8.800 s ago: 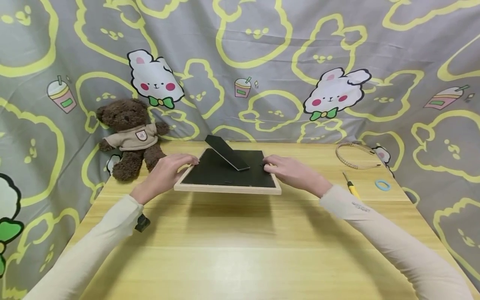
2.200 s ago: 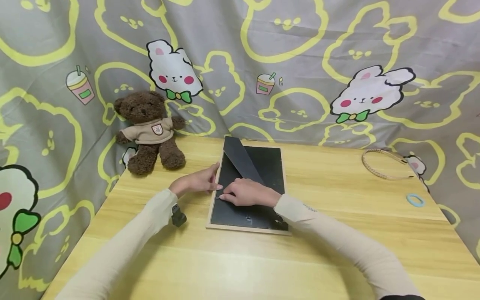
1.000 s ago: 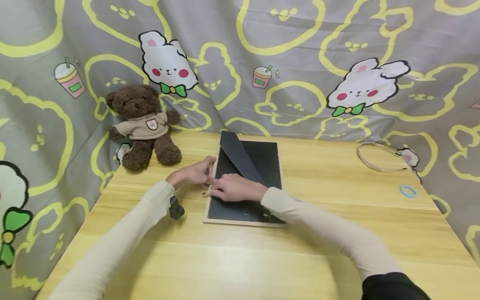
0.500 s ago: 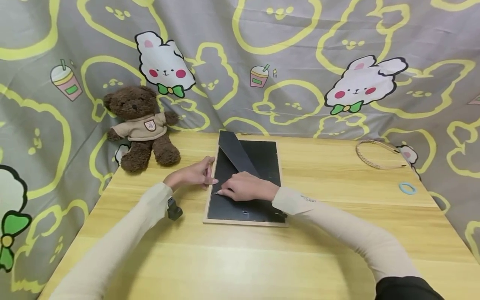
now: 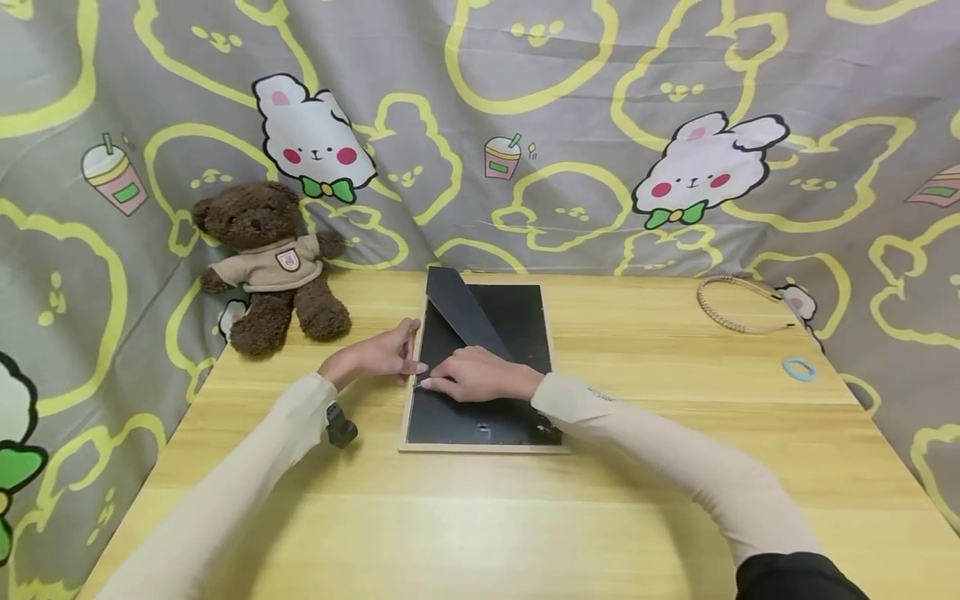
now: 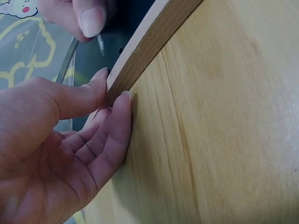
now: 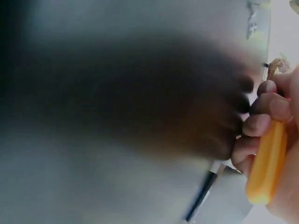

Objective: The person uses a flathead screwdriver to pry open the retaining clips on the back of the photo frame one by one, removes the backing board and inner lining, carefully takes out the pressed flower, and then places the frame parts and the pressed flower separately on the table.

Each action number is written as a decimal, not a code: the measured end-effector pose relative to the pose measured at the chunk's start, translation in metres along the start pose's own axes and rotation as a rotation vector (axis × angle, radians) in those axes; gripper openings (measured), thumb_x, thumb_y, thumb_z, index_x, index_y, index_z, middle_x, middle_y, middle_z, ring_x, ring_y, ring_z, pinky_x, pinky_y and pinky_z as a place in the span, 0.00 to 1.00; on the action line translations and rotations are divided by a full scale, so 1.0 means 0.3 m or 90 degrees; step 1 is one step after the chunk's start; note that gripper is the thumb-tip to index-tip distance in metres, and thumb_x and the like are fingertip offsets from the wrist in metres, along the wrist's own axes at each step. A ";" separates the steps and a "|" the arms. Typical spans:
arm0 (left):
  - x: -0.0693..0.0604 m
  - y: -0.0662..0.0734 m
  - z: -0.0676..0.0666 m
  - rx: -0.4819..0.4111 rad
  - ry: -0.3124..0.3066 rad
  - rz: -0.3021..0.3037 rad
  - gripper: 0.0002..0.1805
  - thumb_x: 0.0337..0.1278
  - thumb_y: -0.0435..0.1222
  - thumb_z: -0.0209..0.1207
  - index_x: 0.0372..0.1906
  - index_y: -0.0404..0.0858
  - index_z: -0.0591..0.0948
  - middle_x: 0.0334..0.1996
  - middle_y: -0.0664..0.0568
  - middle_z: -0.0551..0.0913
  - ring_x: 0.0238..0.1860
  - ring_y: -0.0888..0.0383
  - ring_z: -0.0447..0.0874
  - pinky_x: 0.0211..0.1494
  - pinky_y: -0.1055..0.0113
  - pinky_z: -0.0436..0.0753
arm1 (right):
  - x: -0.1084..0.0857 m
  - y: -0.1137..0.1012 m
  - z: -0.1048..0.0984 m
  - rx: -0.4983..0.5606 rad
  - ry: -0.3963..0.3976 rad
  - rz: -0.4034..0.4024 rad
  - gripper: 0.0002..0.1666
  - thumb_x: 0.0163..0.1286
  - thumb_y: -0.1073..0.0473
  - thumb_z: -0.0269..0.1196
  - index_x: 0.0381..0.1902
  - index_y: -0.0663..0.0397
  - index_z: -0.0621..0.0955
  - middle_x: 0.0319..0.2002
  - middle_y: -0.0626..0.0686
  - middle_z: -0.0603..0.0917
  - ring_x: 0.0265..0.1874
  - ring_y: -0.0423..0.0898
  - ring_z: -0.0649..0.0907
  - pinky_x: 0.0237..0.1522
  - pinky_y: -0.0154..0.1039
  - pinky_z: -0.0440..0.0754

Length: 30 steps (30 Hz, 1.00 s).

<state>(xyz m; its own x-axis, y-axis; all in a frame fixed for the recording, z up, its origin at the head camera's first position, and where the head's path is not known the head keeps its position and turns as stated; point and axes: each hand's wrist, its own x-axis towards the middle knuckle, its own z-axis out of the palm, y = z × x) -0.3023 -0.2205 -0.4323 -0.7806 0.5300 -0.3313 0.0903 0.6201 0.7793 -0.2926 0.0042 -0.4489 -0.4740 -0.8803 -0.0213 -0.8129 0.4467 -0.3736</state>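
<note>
A photo frame (image 5: 442, 421) lies face down on the table, its black back up and its stand leg (image 5: 463, 310) slanting across it. My left hand (image 5: 382, 352) pinches the frame's left wooden edge, thumb on top and fingers at the outer side. With curled fingers, my right hand (image 5: 480, 375) grips a screwdriver by its yellow handle (image 7: 267, 168). In the left wrist view the screwdriver's metal tip (image 6: 101, 45) points at the back panel beside the inner edge, close to a small dark tab (image 6: 120, 50). Whether the tip touches the tab, I cannot tell.
A brown teddy bear (image 5: 262, 267) in a beige top sits at the back left. On the right side of the table (image 5: 465, 533) lie a braided headband (image 5: 720, 312) and a blue ring (image 5: 799, 369). A patterned curtain (image 5: 570, 83) hangs behind.
Earlier both hands held the frame up and the screwdriver lay on the table. Now the frame is down and my right hand has the screwdriver; lately it has shifted slightly along the left edge.
</note>
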 end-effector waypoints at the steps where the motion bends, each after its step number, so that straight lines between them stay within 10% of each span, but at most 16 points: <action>1: -0.005 -0.003 0.001 0.002 0.004 -0.001 0.52 0.72 0.30 0.63 0.80 0.22 0.37 0.35 0.44 0.74 0.30 0.56 0.78 0.37 0.60 0.88 | -0.001 -0.001 0.002 0.007 -0.002 -0.007 0.25 0.84 0.45 0.54 0.24 0.43 0.80 0.14 0.39 0.64 0.13 0.35 0.64 0.21 0.31 0.59; 10: -0.004 -0.013 0.005 -0.018 0.000 0.013 0.53 0.73 0.30 0.62 0.80 0.22 0.34 0.35 0.45 0.72 0.30 0.56 0.76 0.36 0.62 0.87 | -0.156 0.032 -0.115 0.019 -0.062 -0.041 0.26 0.81 0.47 0.61 0.19 0.45 0.75 0.17 0.37 0.65 0.17 0.33 0.67 0.24 0.30 0.63; 21: 0.035 0.035 0.029 0.060 -0.021 0.053 0.48 0.77 0.31 0.57 0.81 0.22 0.36 0.32 0.47 0.72 0.28 0.58 0.71 0.34 0.64 0.81 | -0.393 0.158 -0.153 0.091 -0.148 0.146 0.21 0.73 0.45 0.68 0.29 0.48 0.72 0.23 0.41 0.68 0.24 0.36 0.70 0.31 0.32 0.68; 30: 0.137 0.095 0.078 0.219 0.104 0.118 0.35 0.72 0.28 0.61 0.78 0.25 0.62 0.35 0.46 0.82 0.30 0.58 0.76 0.48 0.56 0.82 | -0.443 0.030 -0.123 -0.031 -0.163 0.209 0.19 0.76 0.42 0.64 0.35 0.50 0.76 0.22 0.44 0.70 0.25 0.41 0.73 0.32 0.36 0.72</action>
<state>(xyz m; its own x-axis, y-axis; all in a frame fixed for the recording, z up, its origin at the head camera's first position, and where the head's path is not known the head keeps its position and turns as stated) -0.3174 -0.1676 -0.4362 -0.8172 0.5691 -0.0913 0.4184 0.6947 0.5850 -0.2493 0.1311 -0.4152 -0.6160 -0.6985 -0.3642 -0.6506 0.7118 -0.2647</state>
